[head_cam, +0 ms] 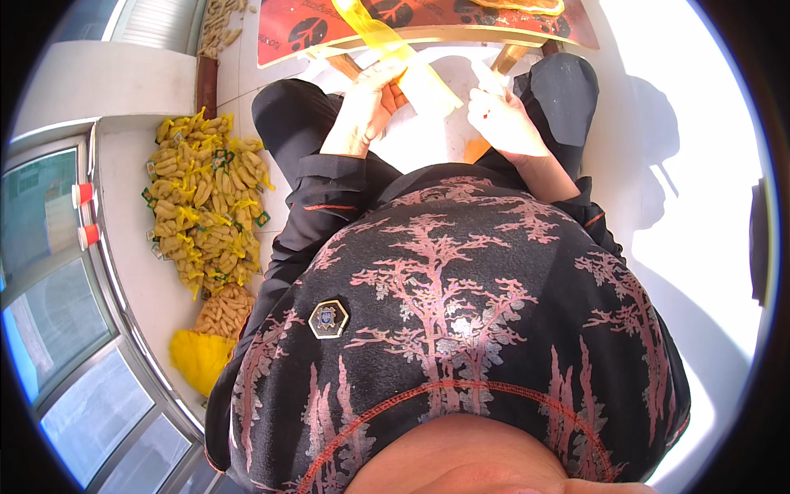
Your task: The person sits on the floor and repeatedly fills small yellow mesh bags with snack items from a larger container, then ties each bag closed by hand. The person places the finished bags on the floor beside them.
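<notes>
My left hand holds a flat length of yellow mesh netting between thumb and fingers. From there the netting runs up over the edge of a red printed board, and its lower end hangs loose between my hands. My right hand is apart from the netting, near my right knee, its fingers curled. Bright sunlight washes out the pale shape at its fingertips, so whether it grips something is unclear.
Yellow mesh bags filled with tan, peanut-like pieces and bearing green tags lie heaped on the floor at left. Below are loose pieces and a yellow bundle. Two red-and-white paper cups stand by the window. Wooden legs support the board.
</notes>
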Demonstrator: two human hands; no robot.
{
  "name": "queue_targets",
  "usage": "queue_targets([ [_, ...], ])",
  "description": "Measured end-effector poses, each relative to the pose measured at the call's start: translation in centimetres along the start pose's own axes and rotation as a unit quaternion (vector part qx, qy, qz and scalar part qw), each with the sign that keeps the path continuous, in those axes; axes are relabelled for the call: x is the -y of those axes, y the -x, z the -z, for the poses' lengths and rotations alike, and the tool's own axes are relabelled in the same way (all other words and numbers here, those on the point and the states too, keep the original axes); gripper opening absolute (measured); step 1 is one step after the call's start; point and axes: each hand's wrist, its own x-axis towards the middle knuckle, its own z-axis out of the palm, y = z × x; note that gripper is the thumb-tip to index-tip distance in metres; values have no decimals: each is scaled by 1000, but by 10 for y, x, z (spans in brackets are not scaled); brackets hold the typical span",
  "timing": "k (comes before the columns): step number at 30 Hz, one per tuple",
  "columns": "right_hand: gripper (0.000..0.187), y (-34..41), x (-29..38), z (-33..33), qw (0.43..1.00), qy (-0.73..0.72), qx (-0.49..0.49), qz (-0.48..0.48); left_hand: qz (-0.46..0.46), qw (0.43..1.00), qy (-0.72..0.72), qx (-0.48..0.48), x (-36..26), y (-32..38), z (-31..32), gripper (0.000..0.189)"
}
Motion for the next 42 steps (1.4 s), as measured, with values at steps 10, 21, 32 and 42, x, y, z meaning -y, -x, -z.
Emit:
queue_targets([
  [10,32,-2,-6,-1,979,201,-31,22,9,999,-36,-7,-1,-3,0,35],
  [21,9,-8,9,-39,969,207,-62,120,-13,986,-140,-93,-1,11,-4,27],
  [32,18,-11,7,-38,968,216,-65,114,-480,589,-649,-37,3,62,-49,48],
  [42,12,-6,13,-54,962,227,-70,133,-487,562,-664,-72,-1,51,-42,33],
])
